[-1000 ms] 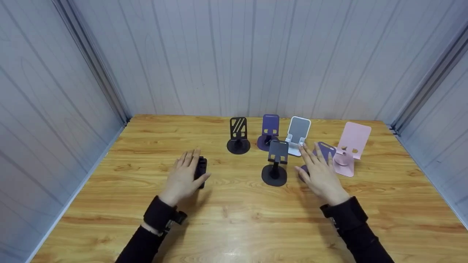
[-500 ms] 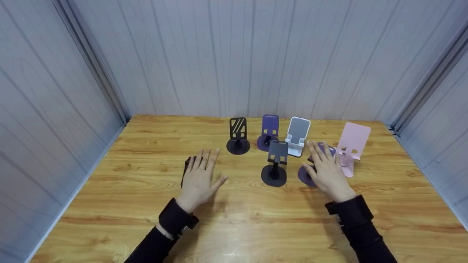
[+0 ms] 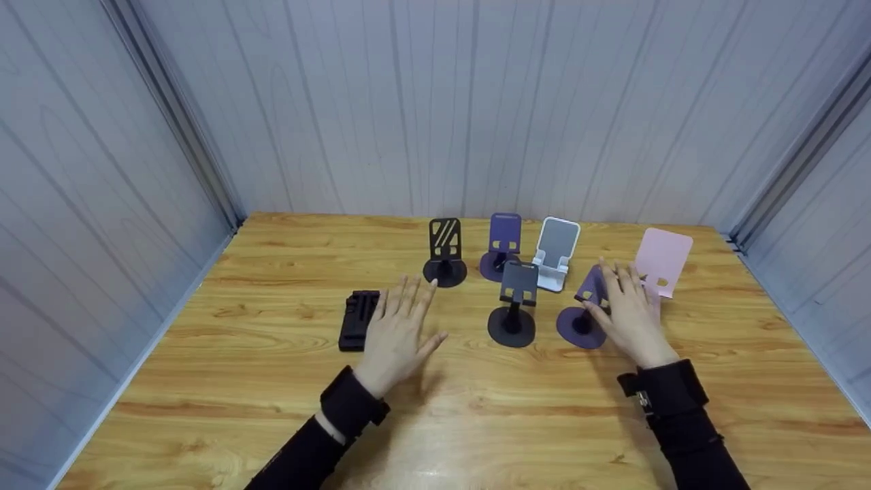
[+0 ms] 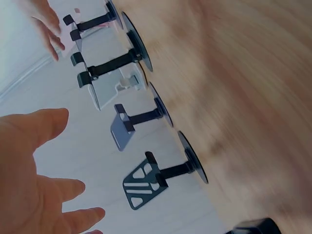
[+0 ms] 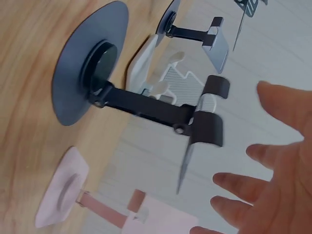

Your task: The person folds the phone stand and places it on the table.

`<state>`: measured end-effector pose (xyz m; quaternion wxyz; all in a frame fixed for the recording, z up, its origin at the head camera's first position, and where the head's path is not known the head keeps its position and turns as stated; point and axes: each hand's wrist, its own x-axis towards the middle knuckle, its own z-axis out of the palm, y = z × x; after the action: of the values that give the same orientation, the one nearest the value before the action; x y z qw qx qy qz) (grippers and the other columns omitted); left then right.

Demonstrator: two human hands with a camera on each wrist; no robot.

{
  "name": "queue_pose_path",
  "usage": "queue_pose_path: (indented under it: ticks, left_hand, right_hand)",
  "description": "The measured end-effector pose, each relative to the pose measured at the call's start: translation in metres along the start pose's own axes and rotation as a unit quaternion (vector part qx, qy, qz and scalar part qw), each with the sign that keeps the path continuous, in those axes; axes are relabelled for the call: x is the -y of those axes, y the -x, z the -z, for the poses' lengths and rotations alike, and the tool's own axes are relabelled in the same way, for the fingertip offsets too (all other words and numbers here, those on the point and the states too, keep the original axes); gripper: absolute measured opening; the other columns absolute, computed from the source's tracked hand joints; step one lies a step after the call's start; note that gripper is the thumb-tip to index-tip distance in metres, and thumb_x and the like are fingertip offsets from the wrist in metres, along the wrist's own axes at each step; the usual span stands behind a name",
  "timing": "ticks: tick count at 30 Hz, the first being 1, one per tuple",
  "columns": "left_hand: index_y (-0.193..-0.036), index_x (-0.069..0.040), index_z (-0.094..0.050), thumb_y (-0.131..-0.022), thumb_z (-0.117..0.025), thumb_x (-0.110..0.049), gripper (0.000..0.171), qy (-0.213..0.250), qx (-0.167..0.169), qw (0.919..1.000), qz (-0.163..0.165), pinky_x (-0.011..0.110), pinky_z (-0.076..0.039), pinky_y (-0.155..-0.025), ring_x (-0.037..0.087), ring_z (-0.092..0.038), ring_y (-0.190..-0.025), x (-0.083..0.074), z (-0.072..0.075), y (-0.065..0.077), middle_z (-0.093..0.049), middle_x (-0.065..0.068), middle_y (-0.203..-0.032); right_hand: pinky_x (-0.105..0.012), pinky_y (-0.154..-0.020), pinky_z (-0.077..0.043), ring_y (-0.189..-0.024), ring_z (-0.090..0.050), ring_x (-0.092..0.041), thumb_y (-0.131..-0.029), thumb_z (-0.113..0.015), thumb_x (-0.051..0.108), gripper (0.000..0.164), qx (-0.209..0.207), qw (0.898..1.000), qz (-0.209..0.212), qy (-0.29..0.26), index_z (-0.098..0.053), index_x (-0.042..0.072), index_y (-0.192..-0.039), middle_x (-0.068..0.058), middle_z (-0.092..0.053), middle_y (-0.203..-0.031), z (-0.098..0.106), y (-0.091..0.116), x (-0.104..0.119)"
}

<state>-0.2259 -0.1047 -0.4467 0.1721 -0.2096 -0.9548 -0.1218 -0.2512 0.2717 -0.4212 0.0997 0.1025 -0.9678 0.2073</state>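
Observation:
My left hand [image 3: 396,340] hovers with spread fingers over the table, partly covering a folded black phone stand [image 3: 355,323] that lies flat. In the left wrist view nothing sits between its fingers. My right hand [image 3: 633,316] reaches beside the front purple phone stand [image 3: 578,327], fingers extended and overlapping the stand's upper plate in the head view. From the right wrist view, the fingers stand apart from that stand's plate and lips. A pink phone stand [image 3: 661,262] rises behind the right hand, its base mostly hidden.
On the wooden table [image 3: 449,422] also stand a black slotted phone stand [image 3: 444,252], a rear purple stand [image 3: 504,235], a white stand [image 3: 558,245] and a dark grey stand [image 3: 512,323]. Panelled walls [image 3: 435,102] enclose the back and sides.
My left hand has moved right, uncovering more of the folded black stand. My right hand has shifted right, showing more of the front purple stand. The stands have stayed in place.

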Motion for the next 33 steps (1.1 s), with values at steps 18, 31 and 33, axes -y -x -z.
queue_pose_path:
  ticks: [18, 31, 33]
  left_hand:
    - [-0.167, -0.010, -0.035, -0.102, -0.067, -0.049, 0.082, -0.015, 0.036, 0.9991, -0.016, 0.056, -0.022, -0.130, 0.037, -0.026, -0.160, -0.031, -0.003, -0.019, -0.033, 0.019, -0.171]
    - [-0.165, -0.011, -0.040, -0.103, -0.062, -0.054, 0.079, -0.057, 0.007, 0.9975, -0.040, 0.053, -0.027, -0.129, 0.036, -0.030, -0.159, -0.044, -0.008, -0.025, -0.038, 0.016, -0.170]
    - [-0.165, -0.010, -0.039, -0.103, -0.062, -0.053, 0.079, -0.054, 0.011, 0.9977, -0.039, 0.053, -0.026, -0.130, 0.035, -0.029, -0.159, -0.046, -0.007, -0.025, -0.037, 0.016, -0.170]
  right_hand:
    - [-0.066, -0.113, -0.044, -0.132, -0.049, -0.060, -0.100, -0.068, -0.001, 0.068, -0.108, 0.974, -0.037, -0.197, -0.034, -0.019, -0.155, -0.045, -0.047, -0.143, -0.009, -0.005, -0.040]
    - [0.000, -0.090, -0.044, -0.127, -0.060, -0.048, -0.095, -0.071, -0.011, 0.072, -0.094, 0.959, -0.104, -0.246, -0.035, -0.013, -0.158, -0.038, -0.051, -0.145, -0.007, -0.008, -0.035]
    - [0.001, -0.085, -0.043, -0.119, -0.066, -0.030, -0.095, -0.070, -0.012, 0.074, -0.089, 0.952, -0.111, -0.271, -0.033, -0.011, -0.160, -0.037, -0.049, -0.147, -0.007, -0.007, -0.036]
